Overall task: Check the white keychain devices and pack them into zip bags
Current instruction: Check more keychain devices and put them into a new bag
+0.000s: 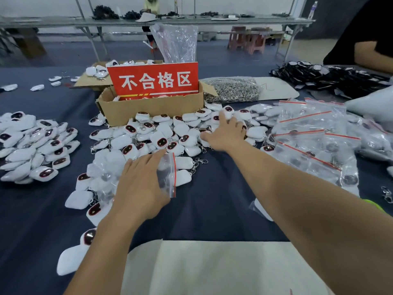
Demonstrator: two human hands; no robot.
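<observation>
The devices (161,140) are smooth white plastic cases, rounded, each with a dark glossy oval and a metal clasp. They lie heaped on a dark cloth (212,199) before a cardboard box (153,109). The left hand (138,184) pinches a thin clear bag (169,177) with a red zip strip. The right hand (227,133) grasps nothing; its spread fingers touch the heap.

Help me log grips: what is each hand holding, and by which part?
The left hand holds a clear zip bag by the side opposite its red zip strip. The right hand, spread open, touches the pile of white keychain devices and grips nothing.
</observation>
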